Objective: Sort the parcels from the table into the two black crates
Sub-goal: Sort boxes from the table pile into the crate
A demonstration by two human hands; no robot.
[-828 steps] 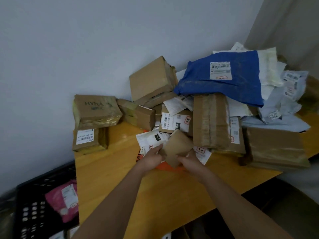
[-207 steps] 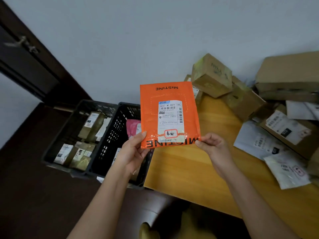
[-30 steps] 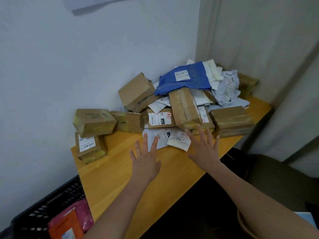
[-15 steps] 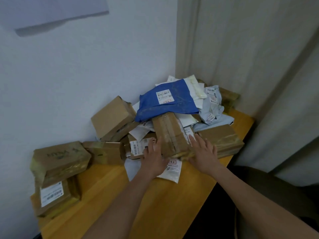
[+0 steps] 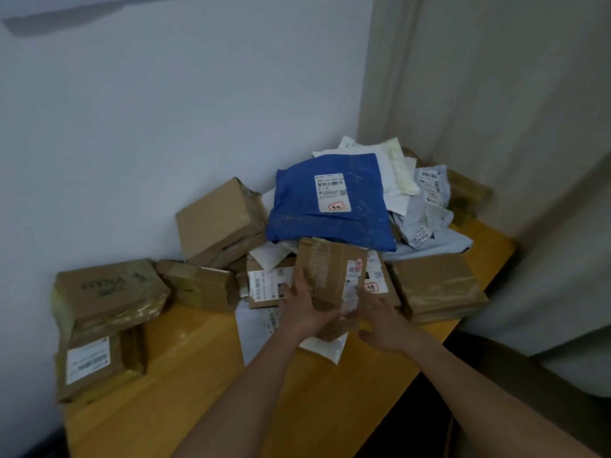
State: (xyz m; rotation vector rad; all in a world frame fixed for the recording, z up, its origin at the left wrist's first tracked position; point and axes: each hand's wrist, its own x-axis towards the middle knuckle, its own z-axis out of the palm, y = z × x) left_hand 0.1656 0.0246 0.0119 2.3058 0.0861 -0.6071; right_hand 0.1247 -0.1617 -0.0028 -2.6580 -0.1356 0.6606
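Our left hand (image 5: 302, 307) grips the taped box (image 5: 330, 276); our right hand (image 5: 380, 320) is open beside it. Pulling it could drag down the blue bag (image 5: 327, 206) resting on its far end.

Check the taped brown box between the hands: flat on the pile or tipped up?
Tipped up. The taped brown box stands on end, the left hand gripping its side, right hand open beside it.
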